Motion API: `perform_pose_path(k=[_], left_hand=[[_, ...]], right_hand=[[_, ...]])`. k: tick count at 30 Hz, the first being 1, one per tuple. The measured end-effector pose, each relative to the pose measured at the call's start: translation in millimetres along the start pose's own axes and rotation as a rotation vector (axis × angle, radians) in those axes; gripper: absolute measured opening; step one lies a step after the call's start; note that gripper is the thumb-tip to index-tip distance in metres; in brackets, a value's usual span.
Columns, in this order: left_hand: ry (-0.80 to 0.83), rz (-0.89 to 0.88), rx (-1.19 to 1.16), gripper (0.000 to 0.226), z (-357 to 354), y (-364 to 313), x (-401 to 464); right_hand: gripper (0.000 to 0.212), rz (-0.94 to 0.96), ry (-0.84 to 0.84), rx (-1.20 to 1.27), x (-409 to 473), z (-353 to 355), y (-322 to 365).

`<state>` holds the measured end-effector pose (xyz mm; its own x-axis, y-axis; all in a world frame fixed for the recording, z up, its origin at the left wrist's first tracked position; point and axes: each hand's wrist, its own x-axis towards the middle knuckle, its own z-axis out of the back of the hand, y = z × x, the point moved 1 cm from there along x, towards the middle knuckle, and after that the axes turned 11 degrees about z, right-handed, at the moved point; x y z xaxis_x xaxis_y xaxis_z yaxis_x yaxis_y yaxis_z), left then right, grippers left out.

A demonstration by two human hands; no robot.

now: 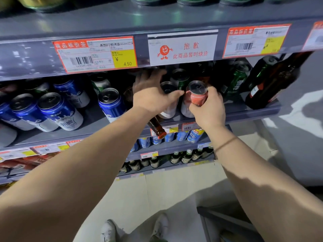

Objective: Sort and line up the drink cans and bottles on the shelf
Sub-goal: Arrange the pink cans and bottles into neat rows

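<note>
Two hands at frame centre: my right hand (208,109) grips a red can (195,96), my left hand (153,95) curls round a dark can (168,87). Blue cans (59,110) at left stand grouped; green cans (236,79) and bottles (272,81) at right look unsorted.

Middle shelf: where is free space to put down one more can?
Bare shelf floor shows between the blue-and-white cans and the single blue can. Another bare strip lies between the red can in the right hand and the dark bottle. Around the left hand it is crowded.
</note>
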<state>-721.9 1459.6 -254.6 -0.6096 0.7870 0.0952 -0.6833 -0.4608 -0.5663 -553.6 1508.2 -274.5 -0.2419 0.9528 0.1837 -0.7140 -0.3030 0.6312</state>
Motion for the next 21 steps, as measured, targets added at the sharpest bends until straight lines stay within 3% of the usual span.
perform_pose_path(k=[3, 8, 11, 15, 19, 21], left_hand=[[0.021, -0.037, 0.146, 0.07, -6.7, -18.7, 15.2], [0.152, -0.026, 0.327, 0.073, -23.1, -37.8, 28.9], [0.225, 0.021, 0.261, 0.076, -31.8, -37.5, 36.3], [0.167, 0.032, 0.359, 0.071, -32.1, -40.2, 39.8], [0.174, 0.045, 0.306, 0.08, -29.7, -40.1, 37.1], [0.159, 0.042, 0.267, 0.072, -27.4, -38.8, 35.0]], right_hand=[[0.046, 0.01, -0.035, 0.006, 3.4, 2.5, -7.3], [0.056, 0.09, -0.035, 0.169, 4.5, 3.6, -22.3], [0.054, 0.043, -0.211, 0.261, 12.4, 17.3, -37.4], [0.052, -0.055, -0.362, 0.184, 42.6, 37.8, -58.8], [0.081, -0.155, -0.271, 0.176, 72.0, 42.6, -69.9], [0.092, -0.096, -0.188, 0.144, 89.0, 41.8, -77.0]])
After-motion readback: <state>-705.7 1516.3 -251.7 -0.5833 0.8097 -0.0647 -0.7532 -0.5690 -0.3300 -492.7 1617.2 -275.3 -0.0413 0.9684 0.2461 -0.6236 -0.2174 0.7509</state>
